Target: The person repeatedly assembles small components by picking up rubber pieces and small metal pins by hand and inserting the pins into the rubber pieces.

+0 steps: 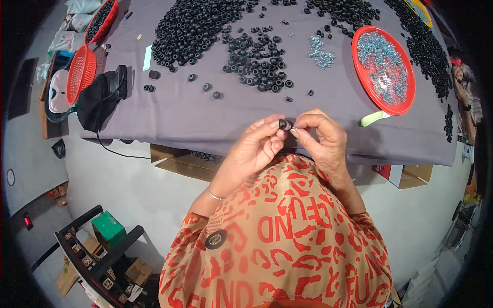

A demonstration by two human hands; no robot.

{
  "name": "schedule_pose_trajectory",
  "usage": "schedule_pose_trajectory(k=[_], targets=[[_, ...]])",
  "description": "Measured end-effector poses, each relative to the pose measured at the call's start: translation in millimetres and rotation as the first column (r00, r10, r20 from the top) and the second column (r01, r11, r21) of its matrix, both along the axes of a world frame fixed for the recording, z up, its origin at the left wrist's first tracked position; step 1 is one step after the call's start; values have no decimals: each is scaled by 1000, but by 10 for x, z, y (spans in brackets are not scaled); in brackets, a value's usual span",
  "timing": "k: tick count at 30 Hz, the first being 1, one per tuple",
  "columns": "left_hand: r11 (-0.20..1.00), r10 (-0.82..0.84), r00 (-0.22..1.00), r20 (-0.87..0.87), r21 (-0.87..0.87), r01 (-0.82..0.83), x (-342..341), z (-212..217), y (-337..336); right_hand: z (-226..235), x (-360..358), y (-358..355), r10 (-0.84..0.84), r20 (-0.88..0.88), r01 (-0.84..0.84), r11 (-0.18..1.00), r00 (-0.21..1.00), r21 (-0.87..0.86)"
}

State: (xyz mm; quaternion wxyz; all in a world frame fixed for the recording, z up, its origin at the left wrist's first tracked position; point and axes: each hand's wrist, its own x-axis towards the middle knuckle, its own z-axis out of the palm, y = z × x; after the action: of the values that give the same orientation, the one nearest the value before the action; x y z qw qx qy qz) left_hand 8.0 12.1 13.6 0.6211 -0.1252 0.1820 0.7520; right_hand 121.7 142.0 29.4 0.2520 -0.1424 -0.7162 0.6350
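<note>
Close to the table's front edge, my left hand (pixel 252 148) pinches a small round black plastic piece (pixel 282 124) between thumb and fingers. My right hand (pixel 327 137) meets it from the other side. Its thumb and forefinger are closed on a tiny shiny metal part (pixel 291 128) at the black piece's end; whether that part sits inside the piece I cannot tell. Beyond my hands lies a loose cluster of similar black pieces (pixel 264 77). A small heap of silvery metal parts (pixel 321 53) is to its right, and more fill a red plate (pixel 396 108).
A large pile of black pieces (pixel 192 31) covers the far left. Smaller black parts (pixel 423 49) form a band at the right. A light-green handle (pixel 372 118) shows beside the plate. Red baskets (pixel 80 74) and black cloth (pixel 97 110) stand left; cardboard boxes (pixel 187 168) sit below the table.
</note>
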Motion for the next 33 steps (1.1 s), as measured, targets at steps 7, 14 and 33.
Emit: schedule_pose_trajectory(k=[7, 14, 33], targets=[[999, -6, 1000, -26, -36, 5, 18, -18, -7, -1, 13, -26, -16, 41, 17, 1000, 999, -16], [999, -51, 993, -105, -22, 49, 5, -65, -17, 1, -14, 4, -22, 34, 18, 995, 999, 96], [939, -344, 888, -304, -137, 317, -28, 8, -168, 9, 16, 72, 376, 96, -359, 920, 922, -159]])
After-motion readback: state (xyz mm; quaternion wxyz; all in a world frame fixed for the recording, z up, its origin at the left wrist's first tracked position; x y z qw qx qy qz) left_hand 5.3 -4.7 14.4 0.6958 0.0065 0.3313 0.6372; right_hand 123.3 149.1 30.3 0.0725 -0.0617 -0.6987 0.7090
